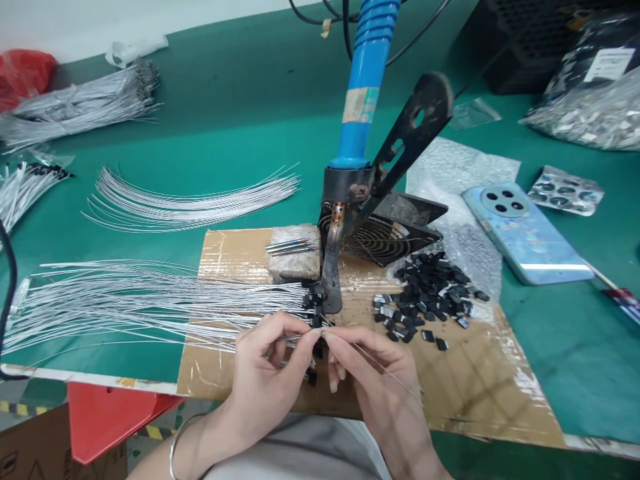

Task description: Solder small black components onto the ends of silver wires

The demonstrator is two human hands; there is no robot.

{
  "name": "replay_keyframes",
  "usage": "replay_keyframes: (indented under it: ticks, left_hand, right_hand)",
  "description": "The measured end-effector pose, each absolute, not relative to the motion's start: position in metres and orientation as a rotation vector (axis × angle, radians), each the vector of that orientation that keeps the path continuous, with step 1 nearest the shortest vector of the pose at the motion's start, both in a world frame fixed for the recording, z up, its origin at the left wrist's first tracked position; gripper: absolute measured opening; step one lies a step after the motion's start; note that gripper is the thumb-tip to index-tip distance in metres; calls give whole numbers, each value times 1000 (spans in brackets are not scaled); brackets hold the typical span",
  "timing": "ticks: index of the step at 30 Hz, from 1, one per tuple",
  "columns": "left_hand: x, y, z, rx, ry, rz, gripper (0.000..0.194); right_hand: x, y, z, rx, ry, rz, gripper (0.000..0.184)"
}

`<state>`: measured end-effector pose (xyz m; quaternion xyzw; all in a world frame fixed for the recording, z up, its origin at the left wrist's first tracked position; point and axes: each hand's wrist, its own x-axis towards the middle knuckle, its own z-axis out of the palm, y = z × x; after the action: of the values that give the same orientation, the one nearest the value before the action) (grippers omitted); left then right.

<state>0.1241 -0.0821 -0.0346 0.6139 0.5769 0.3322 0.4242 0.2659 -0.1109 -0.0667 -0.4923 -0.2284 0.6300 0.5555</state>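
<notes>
My left hand (273,373) is closed in a pinch, its thumb and fingertip meeting my right fingertips over the cardboard sheet (465,387). Whatever it grips is too small and covered to name. My right hand (383,373) pinches a thin white wire (387,372), which trails down across that palm toward the wrist. Just beyond the fingertips lies a bundle of white wires (150,297) with black connectors (314,303) at their right ends. Above the hands, a blue-handled soldering iron (367,67) points downward in a black stand (420,120).
Right of the iron lies a pile of small black connector pieces (430,287). A wrapped block (295,257) carries thin metal rods. Behind are a black fan (380,233), more white wires (195,200) and bubble wrap (455,173). A blue phone (525,230) lies to the right.
</notes>
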Motion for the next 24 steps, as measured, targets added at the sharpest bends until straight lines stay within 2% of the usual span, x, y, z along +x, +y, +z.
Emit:
replay_keyframes:
  ticks: [9, 17, 24]
  left_hand:
    - [123, -83, -36, 1612, 1433, 842, 16]
    - [119, -83, -35, 1657, 1405, 775, 15]
    - [123, -81, -35, 1638, 1436, 801, 16]
  right_hand:
    - [267, -109, -62, -1189, -528, 1503, 10]
    - [282, -105, -62, -1133, -565, 1670, 13]
    - [278, -107, -63, -1135, -530, 1649, 13]
